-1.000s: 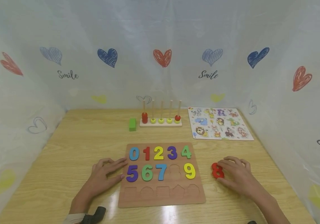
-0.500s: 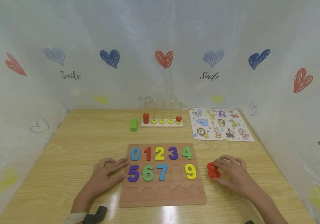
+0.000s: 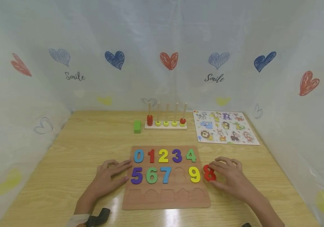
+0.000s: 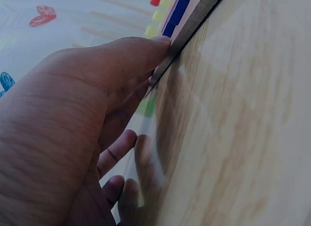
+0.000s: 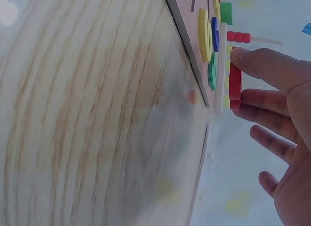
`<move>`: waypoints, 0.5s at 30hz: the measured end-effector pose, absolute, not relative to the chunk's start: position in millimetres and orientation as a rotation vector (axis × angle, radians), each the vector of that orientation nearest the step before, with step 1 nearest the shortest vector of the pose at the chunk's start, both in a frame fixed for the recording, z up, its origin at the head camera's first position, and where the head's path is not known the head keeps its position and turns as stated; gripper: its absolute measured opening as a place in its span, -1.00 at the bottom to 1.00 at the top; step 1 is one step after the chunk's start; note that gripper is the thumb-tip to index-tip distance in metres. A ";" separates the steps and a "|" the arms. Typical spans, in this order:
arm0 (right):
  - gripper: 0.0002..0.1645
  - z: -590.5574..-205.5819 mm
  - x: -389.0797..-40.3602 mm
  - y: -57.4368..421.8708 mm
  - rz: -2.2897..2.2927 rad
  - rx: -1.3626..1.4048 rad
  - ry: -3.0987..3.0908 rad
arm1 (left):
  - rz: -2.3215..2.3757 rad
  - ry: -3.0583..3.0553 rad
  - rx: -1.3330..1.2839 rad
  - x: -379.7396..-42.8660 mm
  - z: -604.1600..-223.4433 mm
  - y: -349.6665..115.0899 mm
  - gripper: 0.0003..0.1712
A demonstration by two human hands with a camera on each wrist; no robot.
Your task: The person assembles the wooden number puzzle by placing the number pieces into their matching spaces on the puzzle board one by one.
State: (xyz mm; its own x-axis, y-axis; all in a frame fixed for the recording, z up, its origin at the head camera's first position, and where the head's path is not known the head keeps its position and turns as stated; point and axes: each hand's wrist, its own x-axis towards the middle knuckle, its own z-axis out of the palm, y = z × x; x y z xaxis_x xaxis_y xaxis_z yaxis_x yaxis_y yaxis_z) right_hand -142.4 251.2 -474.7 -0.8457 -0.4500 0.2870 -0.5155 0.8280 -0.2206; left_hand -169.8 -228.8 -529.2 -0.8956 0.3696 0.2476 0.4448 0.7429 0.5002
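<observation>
A brown wooden number board (image 3: 166, 201) lies on the table with coloured numbers 0 to 7 and 9 in its recesses; the recess left of the yellow 9 (image 3: 194, 174) is bare. At the board's left edge rests my left hand (image 3: 109, 176), its thumb and fingertips touching the side. My right hand (image 3: 230, 176) pinches a red number 8 (image 3: 209, 173) between thumb and fingers at the board's right edge. In the right wrist view the red 8 (image 5: 235, 80) is seen edge-on, raised off the table, with the other fingers spread loosely.
Behind the board stand a green block (image 3: 137, 127) and a peg stand (image 3: 166, 127) with red and yellow beads. An animal puzzle board (image 3: 226, 127) lies at the back right. A white sheet printed with hearts (image 3: 169, 61) surrounds the table.
My right hand has moved left with the red 8, bringing it from the bare tabletop to the board's right edge. The left hand stays at the board's left side.
</observation>
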 end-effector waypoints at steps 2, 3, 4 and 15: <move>-0.43 -475.5 -143.1 249.8 0.426 0.753 -2.787 | -0.857 -2.809 -0.657 -170.0 -529.9 -228.7 -0.42; -0.43 -476.0 -143.4 249.3 0.423 0.754 -2.786 | -0.855 -2.811 -0.657 -170.1 -530.2 -228.5 -0.42; -0.43 -476.3 -143.7 248.9 0.419 0.755 -2.783 | -0.857 -2.814 -0.657 -170.2 -530.4 -228.3 -0.42; -0.42 -475.6 -145.5 235.5 0.413 0.774 -2.780 | -0.860 -2.824 -0.646 -170.0 -529.2 -228.1 -0.43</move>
State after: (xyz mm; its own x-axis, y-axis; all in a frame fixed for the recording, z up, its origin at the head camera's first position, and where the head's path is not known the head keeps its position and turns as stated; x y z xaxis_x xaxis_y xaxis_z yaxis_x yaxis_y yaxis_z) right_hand -145.5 235.5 -475.6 -0.8353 -0.4683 0.2881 -0.5318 0.8212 -0.2070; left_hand -170.0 -228.1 -529.2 -0.9017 0.3643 0.2330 0.4323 0.7475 0.5043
